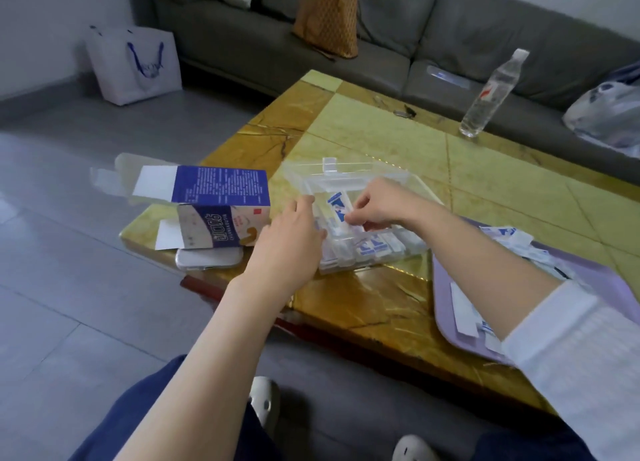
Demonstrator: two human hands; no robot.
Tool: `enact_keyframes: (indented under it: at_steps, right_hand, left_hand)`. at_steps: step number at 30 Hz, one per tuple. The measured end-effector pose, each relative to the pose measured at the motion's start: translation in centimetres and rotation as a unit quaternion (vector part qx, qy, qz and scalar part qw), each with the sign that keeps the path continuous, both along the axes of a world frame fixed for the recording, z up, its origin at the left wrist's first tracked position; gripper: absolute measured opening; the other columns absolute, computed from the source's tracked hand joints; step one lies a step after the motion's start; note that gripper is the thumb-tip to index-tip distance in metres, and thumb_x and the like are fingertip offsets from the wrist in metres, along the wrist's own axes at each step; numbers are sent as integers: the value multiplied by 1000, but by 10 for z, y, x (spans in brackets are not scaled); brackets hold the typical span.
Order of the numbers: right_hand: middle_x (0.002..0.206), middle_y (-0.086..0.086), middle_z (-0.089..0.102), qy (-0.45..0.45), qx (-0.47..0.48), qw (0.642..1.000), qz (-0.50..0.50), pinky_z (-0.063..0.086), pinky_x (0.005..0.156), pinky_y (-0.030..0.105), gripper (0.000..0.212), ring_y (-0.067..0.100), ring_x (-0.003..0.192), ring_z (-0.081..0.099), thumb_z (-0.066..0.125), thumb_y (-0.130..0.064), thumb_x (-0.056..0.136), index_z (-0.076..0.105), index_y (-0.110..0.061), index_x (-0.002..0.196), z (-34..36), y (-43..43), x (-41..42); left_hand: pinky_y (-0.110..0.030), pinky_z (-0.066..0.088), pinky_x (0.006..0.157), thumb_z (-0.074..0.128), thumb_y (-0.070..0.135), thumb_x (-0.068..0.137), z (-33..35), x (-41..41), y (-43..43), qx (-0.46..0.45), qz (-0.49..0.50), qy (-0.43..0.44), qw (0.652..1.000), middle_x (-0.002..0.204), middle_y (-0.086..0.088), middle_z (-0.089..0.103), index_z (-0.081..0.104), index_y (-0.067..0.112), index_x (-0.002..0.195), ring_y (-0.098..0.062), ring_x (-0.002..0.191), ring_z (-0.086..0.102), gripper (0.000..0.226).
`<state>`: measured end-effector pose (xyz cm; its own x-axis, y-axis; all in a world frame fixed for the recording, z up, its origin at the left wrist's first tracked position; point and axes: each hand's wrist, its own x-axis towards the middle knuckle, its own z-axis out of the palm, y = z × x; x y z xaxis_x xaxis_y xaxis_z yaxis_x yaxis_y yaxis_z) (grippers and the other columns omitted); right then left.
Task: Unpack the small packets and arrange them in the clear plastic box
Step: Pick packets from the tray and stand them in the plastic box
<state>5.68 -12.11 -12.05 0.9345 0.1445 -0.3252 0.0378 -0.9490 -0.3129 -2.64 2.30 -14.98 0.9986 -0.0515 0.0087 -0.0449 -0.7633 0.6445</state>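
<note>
**A:** Head view, biggest things first. What's there?

**B:** A grey sofa (398,45) runs behind a yellow marble-patterned table (381,138). A lilac tray (446,308) sits on the table's right near corner, with loose packets (512,239) scattered on it.

**A:** And the clear plastic box?

**B:** The clear plastic box (346,180) is near the table's front edge, just left of the tray, with its lid open. A row of filed packets (374,247) stands in its nearest compartments. To its left, an opened blue-and-white carton (221,204) lies partly on a phone (207,260). A water bottle (491,93) stands well apart at the far edge.

**A:** The hands?

**B:** The left hand (294,232) lies against the box's left wall, thumb over the rim. I can't tell whether it grips or only rests there. The right hand (377,204) is over the box's middle. Its thumb and fingertips pinch one blue-and-white packet (341,206), tilted in a compartment.
</note>
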Motion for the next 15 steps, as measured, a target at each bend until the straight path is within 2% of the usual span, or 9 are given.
enact_keyframes:
  at_steps: [3, 6, 9, 11, 13, 15]
  right_hand:
    - [57, 4, 45, 41, -36, 999, -6, 30, 52, 27, 27, 17, 52, 39, 69, -28, 82, 59, -7, 70, -5, 15, 4]
    - [60, 4, 54, 73, 9, 997, -18, 37, 57, 23, 18, 15, 55, 50, 66, -21, 84, 64, -8, 72, -12, 25, 4]
    - [63, 2, 59, 72, -21, 997, 5, 39, 51, 21, 17, 10, 51, 52, 59, -16, 88, 69, -3, 93, -16, 33, 1]
    - [71, 9, 63, 52, -29, 998, 16, 47, 63, 27, 22, 19, 60, 57, 59, -13, 87, 68, 4, 98, -19, 35, 2]
    - [86, 17, 68, 39, -28, 999, 13, 52, 80, 36, 22, 27, 78, 65, 61, -11, 86, 68, 5, 99, -21, 35, 4]
    - [82, 15, 68, 46, -10, 999, 9, 52, 80, 35, 20, 27, 75, 66, 59, -9, 87, 68, 4, 99, -21, 36, 3]
  left_hand:
    - [-41, 43, 97, 35, 22, 100, 1, 0, 1, -14, 3, -21, 1000, 141, -3, 41, 23, 20, 146, -24, 122, 47, 47]
    - [-41, 44, 95, 39, 22, 100, 0, 1, 0, 2, -6, -26, 1000, 141, -4, 42, 20, 19, 146, -25, 121, 47, 50]
    - [-40, 44, 94, 44, 18, 98, -2, 2, 0, 15, -9, -28, 999, 140, -5, 41, 19, 19, 146, -26, 121, 48, 55]
    - [-40, 44, 94, 45, 17, 97, -2, 3, 0, 15, -7, -27, 1000, 141, -5, 41, 19, 19, 146, -25, 122, 47, 56]
    - [-39, 43, 95, 44, 18, 98, -1, 2, -1, 12, -7, -26, 1000, 141, -6, 40, 18, 19, 147, -25, 123, 46, 55]
    - [-39, 42, 95, 43, 20, 98, -1, 2, -1, 9, -9, -26, 1000, 142, -6, 40, 17, 19, 147, -25, 123, 46, 55]
